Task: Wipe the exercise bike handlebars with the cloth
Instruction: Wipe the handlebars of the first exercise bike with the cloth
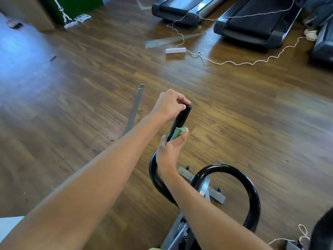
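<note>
R hand [170,150] presses cloth [178,133] on handlebars [182,118].

A single head-worn wide-angle view looks forward and steeply down from above. Both forearms enter from the bottom edge, close to the lens. The handlebar [182,118] sits near, low in frame; the treadmills [252,20] lie well away along the top edge.
</note>
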